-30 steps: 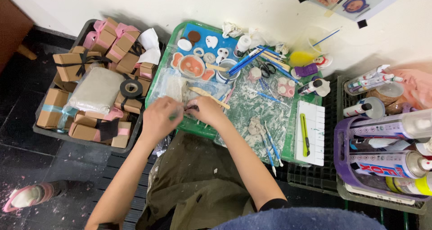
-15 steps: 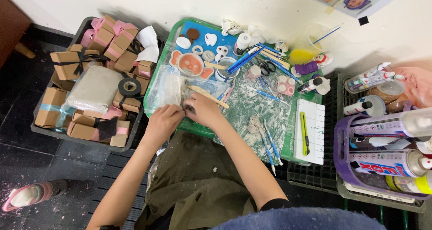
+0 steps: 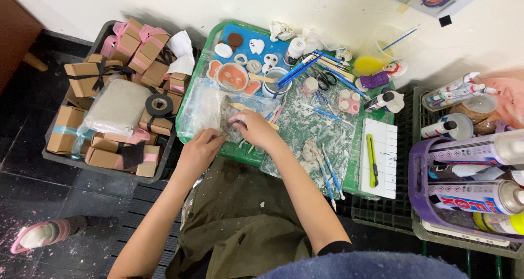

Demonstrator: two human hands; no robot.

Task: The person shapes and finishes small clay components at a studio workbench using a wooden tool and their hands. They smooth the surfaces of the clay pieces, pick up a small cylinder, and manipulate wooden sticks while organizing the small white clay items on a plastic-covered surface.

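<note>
A clear plastic bag (image 3: 204,111) holding a lump of grey clay (image 3: 228,121) lies at the near left of a green tray (image 3: 357,167). My left hand (image 3: 197,151) grips the bag's near edge. My right hand (image 3: 252,127) reaches into the bag's mouth with its fingers closed on the clay. A thin wooden stick (image 3: 243,108) lies just beyond my right hand. Small clay pieces and an orange clay face (image 3: 232,77) sit on a blue sheet further back.
A dark crate (image 3: 65,159) of brown and pink boxes, a grey slab and a roll of black tape (image 3: 159,103) stands at left. Blue tools, a white cup (image 3: 273,82), scissors and a yellow-handled knife (image 3: 372,160) crowd the tray. Spray cans fill a purple basket (image 3: 417,189) at right.
Both hands have stayed at the bag. My right hand has pushed a little further into its mouth, and my left hand has shifted along the near edge.
</note>
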